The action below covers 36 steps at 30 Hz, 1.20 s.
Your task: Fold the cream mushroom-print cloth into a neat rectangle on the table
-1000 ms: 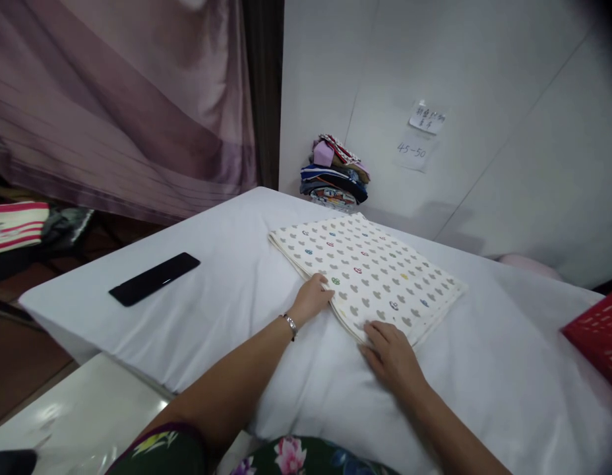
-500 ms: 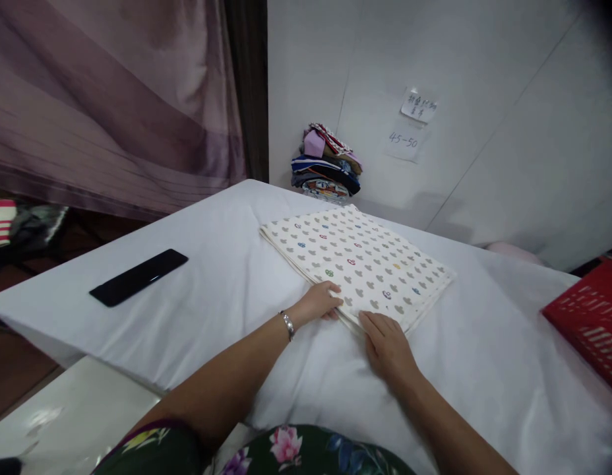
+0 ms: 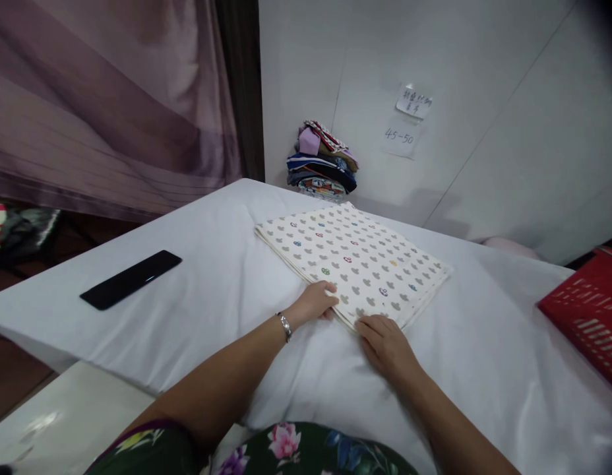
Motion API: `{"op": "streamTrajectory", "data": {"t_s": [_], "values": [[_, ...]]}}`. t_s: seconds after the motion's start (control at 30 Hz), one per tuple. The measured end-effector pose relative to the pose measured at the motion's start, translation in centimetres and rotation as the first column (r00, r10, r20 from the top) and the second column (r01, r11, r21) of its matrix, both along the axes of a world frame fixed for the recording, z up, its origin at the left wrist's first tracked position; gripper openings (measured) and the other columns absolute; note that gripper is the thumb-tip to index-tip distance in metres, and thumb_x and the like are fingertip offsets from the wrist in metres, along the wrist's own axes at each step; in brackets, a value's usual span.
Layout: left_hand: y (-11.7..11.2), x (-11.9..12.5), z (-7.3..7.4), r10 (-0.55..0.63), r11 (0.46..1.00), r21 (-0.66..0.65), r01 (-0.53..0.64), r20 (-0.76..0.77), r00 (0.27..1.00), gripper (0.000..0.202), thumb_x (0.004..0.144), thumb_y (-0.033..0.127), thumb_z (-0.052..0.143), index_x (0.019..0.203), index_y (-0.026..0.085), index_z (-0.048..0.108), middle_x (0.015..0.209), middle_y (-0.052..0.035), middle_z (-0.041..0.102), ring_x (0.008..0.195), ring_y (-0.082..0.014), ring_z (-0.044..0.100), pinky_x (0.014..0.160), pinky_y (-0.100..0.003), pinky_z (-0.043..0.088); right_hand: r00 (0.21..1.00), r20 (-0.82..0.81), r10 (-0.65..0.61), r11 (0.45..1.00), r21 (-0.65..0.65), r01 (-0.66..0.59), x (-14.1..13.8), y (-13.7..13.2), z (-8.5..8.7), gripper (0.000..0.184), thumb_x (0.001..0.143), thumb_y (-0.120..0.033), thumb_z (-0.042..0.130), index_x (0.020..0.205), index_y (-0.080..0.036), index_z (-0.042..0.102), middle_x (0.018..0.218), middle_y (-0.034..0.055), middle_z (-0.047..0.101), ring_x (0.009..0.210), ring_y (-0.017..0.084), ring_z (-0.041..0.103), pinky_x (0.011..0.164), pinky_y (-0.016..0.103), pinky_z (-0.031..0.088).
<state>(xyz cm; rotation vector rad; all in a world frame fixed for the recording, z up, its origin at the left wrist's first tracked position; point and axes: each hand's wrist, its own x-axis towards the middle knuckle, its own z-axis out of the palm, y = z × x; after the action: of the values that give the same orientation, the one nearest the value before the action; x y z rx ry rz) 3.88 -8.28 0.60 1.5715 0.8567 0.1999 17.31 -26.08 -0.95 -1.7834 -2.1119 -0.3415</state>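
Left hand [image 3: 313, 301] is pinching the near edge of a flat, folded, printed cloth [image 3: 353, 254]; right hand [image 3: 389, 344], fingers together, is touching it farther right, grip indiscernible.

Both hands [image 3: 313, 301] [image 3: 388, 342] touch the near edge of a patterned cloth [image 3: 353, 260] on a white-covered table [image 3: 212, 264]
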Motion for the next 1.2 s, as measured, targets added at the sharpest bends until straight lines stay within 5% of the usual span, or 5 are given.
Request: {"op": "streamTrajectory", "data": {"t_s": [0.43, 0.67, 0.9, 1.2], "values": [[-0.1, -0.1, -0.2, -0.018, 1.0, 0.01, 0.017, 0.062, 0.998, 0.04, 0.073, 0.023, 0.06, 0.111, 0.014, 0.05, 0.055, 0.0036, 0.058, 0.052, -0.0128, 0.061, 0.044, -0.018, 0.042, 0.997, -0.006, -0.08, 0.996, 0.043, 0.08, 0.5, -0.9, 1.2, 0.028, 0.088, -0.011, 0.04, 0.109, -0.017, 0.058, 0.096, 0.0093, 0.061, 0.087, 0.02, 0.051, 0.073, 0.033, 0.042], [-0.6, -0.3, -0.8, -0.031, 0.985, 0.168, 0.029, 0.008, 0.999, 0.043, 0.075, 0.024, 0.056, 0.117, 0.018, 0.047, 0.055, 0.0052, 0.057, 0.047, -0.0122, 0.058, 0.044, -0.019, 0.043, 0.997, 0.043, -0.065, 0.997, -0.049, 0.068, 0.2, -0.8, -0.6, 0.026, 0.084, -0.009, 0.043, 0.1, -0.019, 0.061, 0.088, 0.0058, 0.061, 0.078, 0.019, 0.051, 0.068, 0.031, 0.04], [-0.1, -1.0, 0.0, 0.006, 0.928, 0.372, 0.006, -0.032, 0.999, 0.045, 0.074, 0.033, 0.059, 0.116, 0.02, 0.048, 0.071, 0.0022, 0.063, 0.054, -0.0135, 0.059, 0.054, -0.022, 0.044, 0.995, 0.072, -0.07, 0.995, -0.073, 0.075, -0.4, -1.1, -0.6, 0.032, 0.078, -0.01, 0.044, 0.106, -0.016, 0.059, 0.094, 0.01, 0.059, 0.083, 0.022, 0.052, 0.071, 0.035, 0.041], [1.6, -2.5, 0.9, -0.045, 0.84, 0.537, 0.078, -0.074, 0.996, 0.023, 0.074, 0.027, 0.057, 0.096, 0.022, 0.056, 0.078, 0.0009, 0.066, 0.074, -0.0172, 0.061, 0.06, -0.023, 0.043, 0.978, 0.181, -0.105, 0.994, 0.035, 0.101, -0.5, -0.6, -1.9, 0.036, 0.074, -0.002, 0.042, 0.103, -0.015, 0.059, 0.088, 0.0094, 0.06, 0.079, 0.022, 0.053, 0.068, 0.035, 0.041]]}}
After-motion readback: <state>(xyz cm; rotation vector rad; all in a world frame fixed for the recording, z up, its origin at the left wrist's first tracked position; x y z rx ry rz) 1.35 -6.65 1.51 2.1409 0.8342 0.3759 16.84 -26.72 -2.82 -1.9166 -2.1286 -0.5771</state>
